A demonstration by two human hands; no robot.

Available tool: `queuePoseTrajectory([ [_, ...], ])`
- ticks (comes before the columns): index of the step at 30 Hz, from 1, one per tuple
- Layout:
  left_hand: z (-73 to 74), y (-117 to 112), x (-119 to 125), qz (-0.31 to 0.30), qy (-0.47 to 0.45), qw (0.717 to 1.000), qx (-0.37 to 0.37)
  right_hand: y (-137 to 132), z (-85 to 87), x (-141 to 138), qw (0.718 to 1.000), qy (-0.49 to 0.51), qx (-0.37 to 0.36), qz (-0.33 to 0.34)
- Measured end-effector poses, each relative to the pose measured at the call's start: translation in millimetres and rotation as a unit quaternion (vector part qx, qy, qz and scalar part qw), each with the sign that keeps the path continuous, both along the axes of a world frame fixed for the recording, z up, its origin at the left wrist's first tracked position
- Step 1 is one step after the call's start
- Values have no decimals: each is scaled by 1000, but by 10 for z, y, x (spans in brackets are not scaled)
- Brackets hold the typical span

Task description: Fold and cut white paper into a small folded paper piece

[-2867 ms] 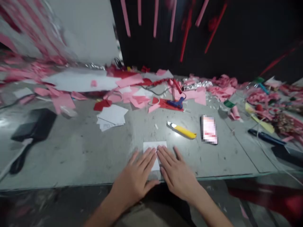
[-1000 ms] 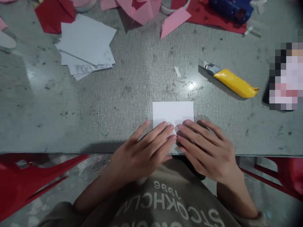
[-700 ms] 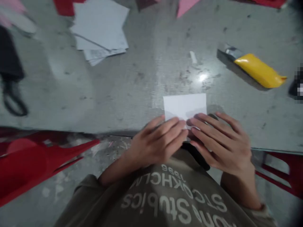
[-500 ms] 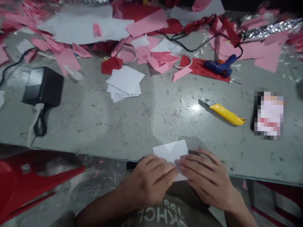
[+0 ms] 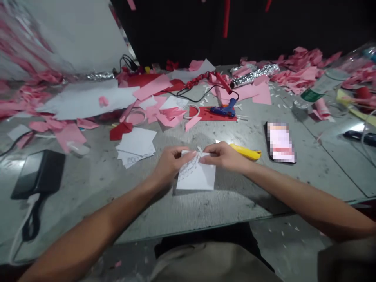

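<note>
Both of my hands pinch the far edge of a white piece of paper (image 5: 199,178) over the table. Grey printed or drawn marks show on its left part. My left hand (image 5: 173,160) has its thumb on top of the left far corner. At the right far corner, my right hand (image 5: 221,154) grips with thumb and fingers. Right behind that hand lies a yellow utility knife (image 5: 246,152), its blade end partly hidden. A stack of white paper pieces (image 5: 136,143) rests to the left of my left hand.
A black power adapter (image 5: 41,174) with a cable stands at the left, a phone (image 5: 281,141) at the right. Farther back are a blue glue gun (image 5: 225,109), tape rolls (image 5: 191,112), pink paper scraps (image 5: 169,114) and a plastic bottle (image 5: 319,90).
My hands have moved forward from the table's front edge with the white paper, which now shows its marked side. The camera view has tilted up.
</note>
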State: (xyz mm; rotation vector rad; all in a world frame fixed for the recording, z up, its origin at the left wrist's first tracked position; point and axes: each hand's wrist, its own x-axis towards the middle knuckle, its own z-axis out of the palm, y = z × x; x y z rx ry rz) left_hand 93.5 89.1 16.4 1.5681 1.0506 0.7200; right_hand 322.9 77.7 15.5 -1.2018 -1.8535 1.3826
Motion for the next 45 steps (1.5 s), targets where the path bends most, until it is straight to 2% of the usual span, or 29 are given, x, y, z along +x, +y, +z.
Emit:
queuePoseTrajectory([
  [2,-120,8,-8,-25,28,999,21,1,-108,-14,1000,2,-1,24],
  [4,-174,-23,-11,-38,47,997,51,-46,-152,-25,999,1,17,34],
  [14,-140,-64,-4,-44,40,996,71,-126,-127,-73,997,-12,71,15],
  [21,-167,-77,0,-36,43,996,63,-152,-137,-65,992,-10,123,36],
  [29,-183,-104,4,-10,13,999,36,-137,-127,-47,996,-5,91,9],
  [33,-177,-108,-4,-31,1,999,20,-135,-129,-55,996,-13,83,-13],
  [36,-175,-112,-7,-31,4,999,35,-138,-134,-67,997,-26,76,-12],
  [45,-197,-106,23,-10,6,1000,25,-165,-185,-72,995,-18,90,-31],
])
